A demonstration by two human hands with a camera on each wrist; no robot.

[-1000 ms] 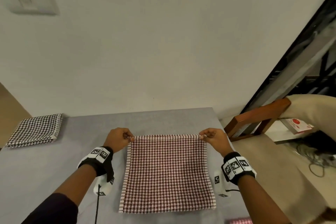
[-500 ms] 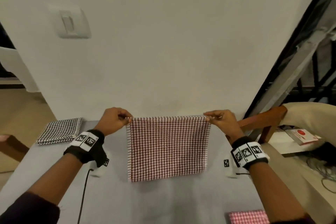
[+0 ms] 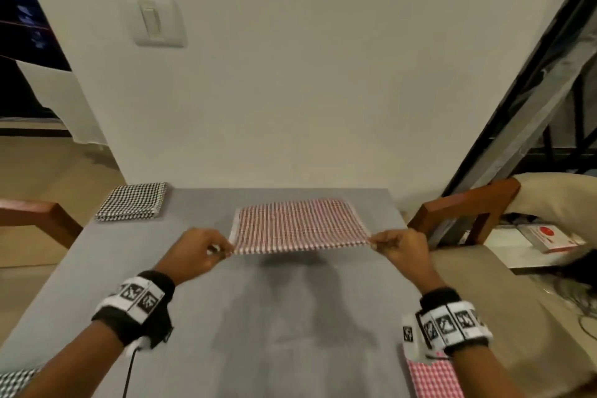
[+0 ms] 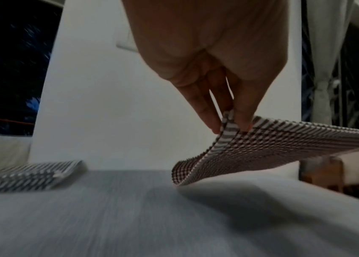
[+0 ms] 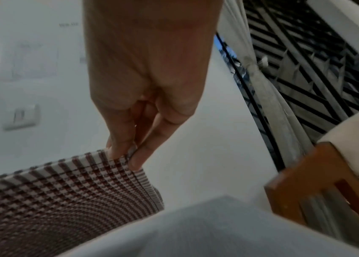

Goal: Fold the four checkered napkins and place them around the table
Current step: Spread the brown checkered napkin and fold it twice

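A dark red checkered napkin (image 3: 298, 224) stretches between my hands at the far middle of the grey table (image 3: 258, 317), its far part resting on the surface and its near edge lifted. My left hand (image 3: 223, 249) pinches the near left corner (image 4: 229, 121) between thumb and fingers. My right hand (image 3: 376, 244) pinches the near right corner (image 5: 133, 156) the same way. A folded black checkered napkin (image 3: 134, 205) lies at the far left corner. A pink checkered napkin (image 3: 433, 380) lies at the near right edge, partly under my right wrist. Another black checkered napkin (image 3: 13, 383) shows at the near left.
A wooden chair (image 3: 465, 207) with a beige cloth (image 3: 555, 200) over it stands right of the table. Another wooden chair back (image 3: 35, 213) is at the left. A white wall with a light switch (image 3: 158, 22) rises behind the table's far edge.
The red napkin hung upright from my raised hands half a second ago. My hands have come down and toward me, laying its far part on the table near the far edge.
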